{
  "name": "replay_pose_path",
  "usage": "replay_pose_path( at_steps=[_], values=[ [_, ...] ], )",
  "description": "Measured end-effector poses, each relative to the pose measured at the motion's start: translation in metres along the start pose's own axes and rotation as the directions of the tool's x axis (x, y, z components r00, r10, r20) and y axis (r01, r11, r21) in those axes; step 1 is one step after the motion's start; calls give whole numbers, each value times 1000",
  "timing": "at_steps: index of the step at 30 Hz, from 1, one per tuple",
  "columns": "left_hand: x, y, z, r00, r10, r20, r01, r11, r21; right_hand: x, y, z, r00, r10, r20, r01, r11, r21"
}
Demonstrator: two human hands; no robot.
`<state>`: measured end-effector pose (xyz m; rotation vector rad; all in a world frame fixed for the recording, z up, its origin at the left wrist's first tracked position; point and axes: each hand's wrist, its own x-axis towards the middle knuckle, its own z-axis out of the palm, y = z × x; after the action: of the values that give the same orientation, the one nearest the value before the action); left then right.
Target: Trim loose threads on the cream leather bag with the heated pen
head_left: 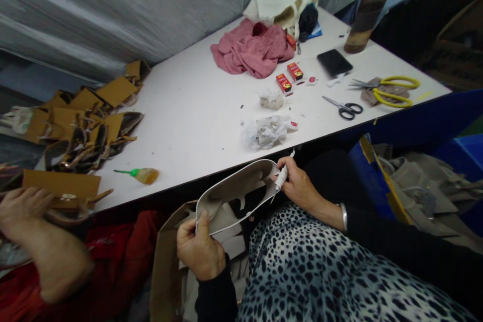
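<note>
In front of my lap I hold a pale beige handbag [222, 196] over the table's near edge, its mouth spread open toward me. My left hand [202, 249] is closed on the bag's left end, thumb on the rim. At the opposite end my right hand [300, 183] pinches the bag's edge. A slim stick wrapped in white [281, 178] is also in the right fingers; its exact kind I cannot make out. Below the bag stands a cardboard box [166, 261] with more beige pieces in it.
On the white table [181, 110] lie crumpled white wrapping [266, 132], black-handled scissors [349, 109], yellow-handled scissors [394, 91] and a green-tipped glue bottle [146, 176]. Tan bags [116, 91] are heaped at left, near a co-worker's hand [24, 211]. A blue bin [372, 176] holds grey-beige bags at right.
</note>
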<state>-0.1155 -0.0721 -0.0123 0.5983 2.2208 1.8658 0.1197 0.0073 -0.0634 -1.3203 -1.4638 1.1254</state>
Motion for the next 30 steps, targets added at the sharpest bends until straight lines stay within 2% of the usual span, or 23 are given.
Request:
replay_pose_path(
  at_steps=[7, 12, 15, 18, 21, 24, 27, 30],
  values=[
    [-3, -8, -1, 1000, -22, 11, 22, 999, -28, -1, 3, -1, 998, -50, -33, 50, 999, -2],
    [11, -23, -6, 999, 33, -27, -32, 999, 25, -10, -6, -3, 994, -87, -60, 88, 996, 18],
    [20, -34, -10, 999, 27, -18, -26, 998, 57, -13, -8, -2, 991, -125, -51, 125, 992, -4],
    [25, -41, -16, 999, -14, 44, 11, 997, 76, -13, -7, -2, 989, -141, -43, 140, 990, -36],
    [26, -40, -25, 988, -24, 150, 1, 989, 149, -10, -7, -3, 986, -163, -40, 161, 985, -58],
    [27, -32, -38, 964, 30, 266, -101, 961, 258, -6, -10, -5, 979, -197, -57, 192, 978, -86],
    [31, -22, -50, 919, 94, 383, -241, 902, 358, -1, -15, -5, 972, -230, -49, 223, 968, -118],
    [36, -19, -60, 904, 96, 416, -259, 898, 356, 3, -19, -5, 971, -235, -48, 227, 965, -135]
  ],
)
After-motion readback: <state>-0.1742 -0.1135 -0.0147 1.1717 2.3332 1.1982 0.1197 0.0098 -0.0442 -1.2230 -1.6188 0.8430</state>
